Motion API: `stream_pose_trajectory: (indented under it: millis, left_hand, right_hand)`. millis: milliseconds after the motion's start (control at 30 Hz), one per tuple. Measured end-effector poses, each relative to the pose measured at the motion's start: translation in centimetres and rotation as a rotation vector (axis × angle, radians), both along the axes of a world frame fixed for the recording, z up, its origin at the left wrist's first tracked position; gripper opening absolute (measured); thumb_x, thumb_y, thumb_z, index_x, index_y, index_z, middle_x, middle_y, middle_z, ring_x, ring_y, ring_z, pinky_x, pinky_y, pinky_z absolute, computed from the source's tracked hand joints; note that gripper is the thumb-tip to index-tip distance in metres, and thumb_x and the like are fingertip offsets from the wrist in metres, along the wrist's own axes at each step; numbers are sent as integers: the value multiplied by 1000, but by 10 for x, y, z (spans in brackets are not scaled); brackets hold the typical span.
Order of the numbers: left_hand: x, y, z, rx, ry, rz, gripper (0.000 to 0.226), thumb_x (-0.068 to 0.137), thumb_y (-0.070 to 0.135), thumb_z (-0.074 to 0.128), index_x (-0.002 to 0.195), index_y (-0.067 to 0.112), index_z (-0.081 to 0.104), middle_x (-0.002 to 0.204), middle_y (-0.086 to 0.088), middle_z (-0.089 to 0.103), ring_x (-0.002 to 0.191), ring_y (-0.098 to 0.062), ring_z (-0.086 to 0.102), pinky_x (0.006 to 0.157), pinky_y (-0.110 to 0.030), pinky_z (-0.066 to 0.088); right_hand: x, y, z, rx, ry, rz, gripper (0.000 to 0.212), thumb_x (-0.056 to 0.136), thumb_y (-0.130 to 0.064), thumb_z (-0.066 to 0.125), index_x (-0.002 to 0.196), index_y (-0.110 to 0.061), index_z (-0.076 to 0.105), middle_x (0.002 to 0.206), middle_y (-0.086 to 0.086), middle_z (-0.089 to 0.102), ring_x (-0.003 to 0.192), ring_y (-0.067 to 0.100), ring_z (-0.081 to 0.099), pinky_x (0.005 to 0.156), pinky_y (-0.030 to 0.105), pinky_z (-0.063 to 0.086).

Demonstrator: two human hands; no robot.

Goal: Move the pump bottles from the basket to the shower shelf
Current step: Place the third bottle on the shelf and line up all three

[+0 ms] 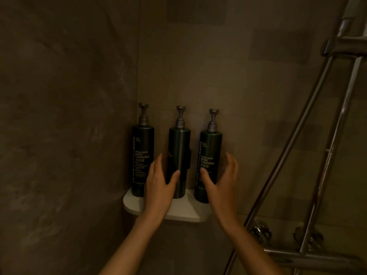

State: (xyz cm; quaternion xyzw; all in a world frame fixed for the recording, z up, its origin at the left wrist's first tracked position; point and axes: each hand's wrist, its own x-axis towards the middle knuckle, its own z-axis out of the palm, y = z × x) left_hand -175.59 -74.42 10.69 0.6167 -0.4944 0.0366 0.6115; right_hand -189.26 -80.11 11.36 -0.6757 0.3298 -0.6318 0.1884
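Three dark green pump bottles stand upright on the white corner shower shelf (184, 210). The left bottle (142, 155) and the right bottle (209, 153) show "body cleanser" labels; the middle bottle (179, 151) has its label turned away. My left hand (160, 187) reaches around the lower part of the middle bottle, fingers straight, thumb at its front. My right hand (220, 179) cups around the lower right bottle with fingers spread; whether it touches is unclear. No basket is in view.
Dark tiled walls meet in the corner behind the shelf. Chrome shower rails and a hose (309, 147) run diagonally at the right, with the mixer bar (309, 259) and valves (260, 232) low at the right.
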Motion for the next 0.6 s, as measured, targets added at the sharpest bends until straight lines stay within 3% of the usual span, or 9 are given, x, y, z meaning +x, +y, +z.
stream_pose_trajectory:
  millis: [100,167,300,433,600]
  left_hand:
    - [3,16,12,-120,-102,90,58,92,28,53,144,21,29,146,0,35,129,-8,35,100,-23,30]
    - [6,22,19,-179,-157,160,55,92,25,53,143,20,32,145,-1,37,126,-4,31,101,-24,29]
    - [15,21,22,-209,-174,318,54,91,20,54,142,16,35,146,-5,37,132,-17,35,102,-27,30]
    - [20,14,7,-164,-122,373,62,90,16,55,145,13,26,149,-11,32,134,-25,35,104,-33,32]
    - [26,3,-13,-70,12,348,73,90,20,57,148,15,14,152,-12,27,134,-28,36,106,-43,36]
  right_hand:
    - [3,15,8,-173,9,-32,59,88,-31,59,139,-32,29,148,-6,27,128,-7,30,99,3,28]
    - [8,20,11,-247,58,-55,54,88,-29,56,138,-22,36,146,-3,32,127,-10,29,101,0,24]
    - [26,28,13,-298,117,-25,53,89,-21,57,138,-11,39,143,3,38,132,5,34,110,13,27]
    - [47,31,2,-180,237,9,63,91,-25,58,145,-13,27,149,4,32,135,13,36,110,34,37]
    - [66,31,-11,-15,277,4,74,90,-28,59,147,-11,16,152,8,27,138,17,29,112,26,25]
